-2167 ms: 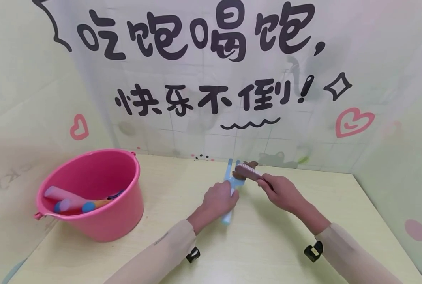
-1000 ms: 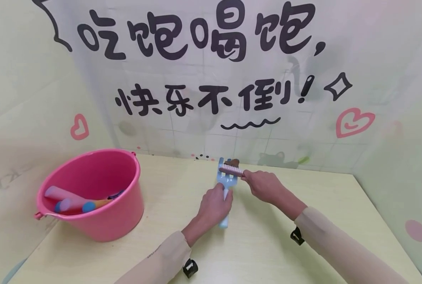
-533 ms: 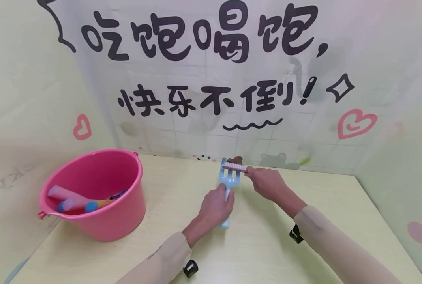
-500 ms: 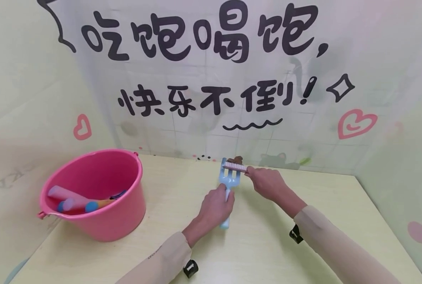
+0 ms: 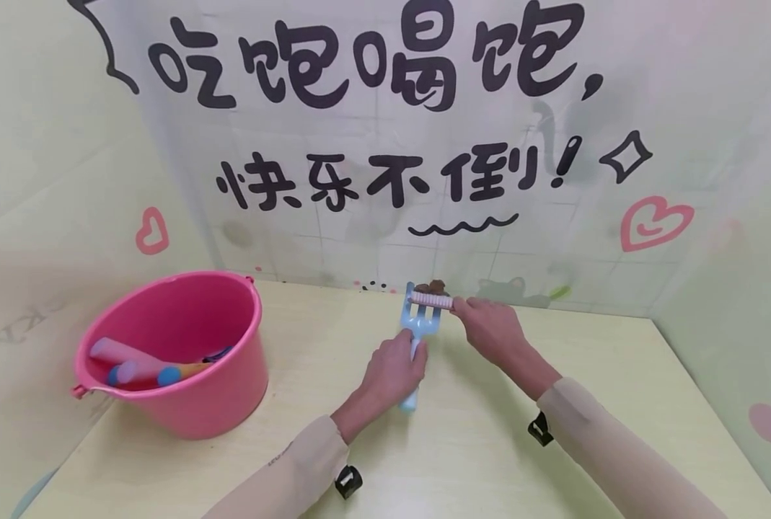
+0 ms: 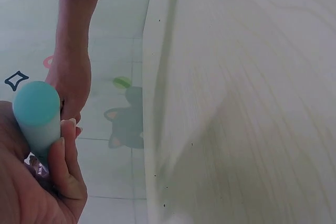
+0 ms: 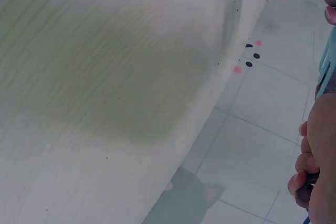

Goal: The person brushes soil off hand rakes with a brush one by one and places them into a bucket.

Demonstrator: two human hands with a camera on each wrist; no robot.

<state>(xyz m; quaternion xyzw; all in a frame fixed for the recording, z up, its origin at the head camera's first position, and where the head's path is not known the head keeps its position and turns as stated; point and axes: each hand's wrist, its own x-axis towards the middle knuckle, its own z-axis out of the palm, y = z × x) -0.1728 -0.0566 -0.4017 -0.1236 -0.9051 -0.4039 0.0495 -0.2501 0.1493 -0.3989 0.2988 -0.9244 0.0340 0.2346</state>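
Note:
In the head view, my left hand point(image 5: 391, 367) grips the handle of a light blue garden hand fork point(image 5: 420, 324), held above the table with its tines toward the back wall. My right hand point(image 5: 492, 333) grips a brush with whitish bristles point(image 5: 432, 300) that lies across the tines. A brown lump point(image 5: 437, 286) shows behind the bristles at the tine tips; its kind is unclear. The left wrist view shows the handle's teal end point(image 6: 37, 104) between my left palm and fingers. At the right wrist view's edge, fingers curl around the dark brush handle point(image 7: 303, 191).
On the table's left stands a pink bucket point(image 5: 210, 400) with pink, blue and orange tool handles point(image 5: 128, 360) inside. A light wood tabletop point(image 5: 476, 461) lies under both hands. A printed wall covering point(image 5: 333, 245) closes the back, near the fork's tips.
Over about two seconds, the brush has shifted left from beside the fork to across its tines. The fork has moved slightly left and turned its face upward. Both hands keep their hold.

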